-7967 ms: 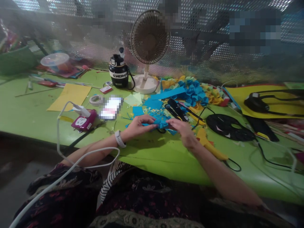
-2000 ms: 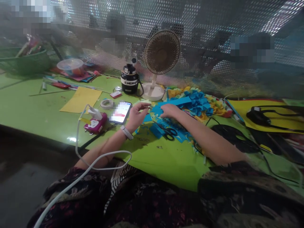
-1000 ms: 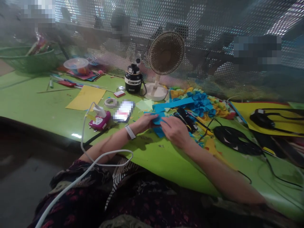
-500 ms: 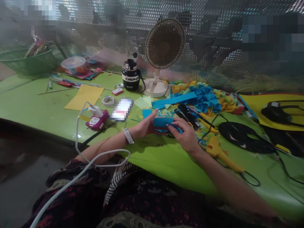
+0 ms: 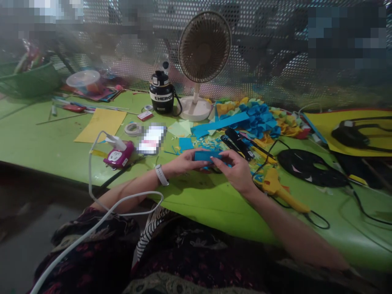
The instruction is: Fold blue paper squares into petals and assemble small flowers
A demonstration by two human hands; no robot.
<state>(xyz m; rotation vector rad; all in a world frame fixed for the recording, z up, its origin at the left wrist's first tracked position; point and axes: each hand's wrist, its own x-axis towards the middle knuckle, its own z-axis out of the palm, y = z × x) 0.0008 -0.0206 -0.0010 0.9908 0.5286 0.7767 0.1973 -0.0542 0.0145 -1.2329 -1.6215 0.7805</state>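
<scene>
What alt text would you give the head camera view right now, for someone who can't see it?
The left hand and right hand hold a small blue paper strip above a green table. Paper scraps lie around it, with a yellow glue gun to the right and a fan behind.

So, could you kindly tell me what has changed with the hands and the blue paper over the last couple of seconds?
Two seconds ago the hands were apart: the left hand was raised beside the phone, and the right hand pressed on the blue paper. Now they have come together, holding a small blue paper piece between them. The fan and black bottle stay in place.
</scene>
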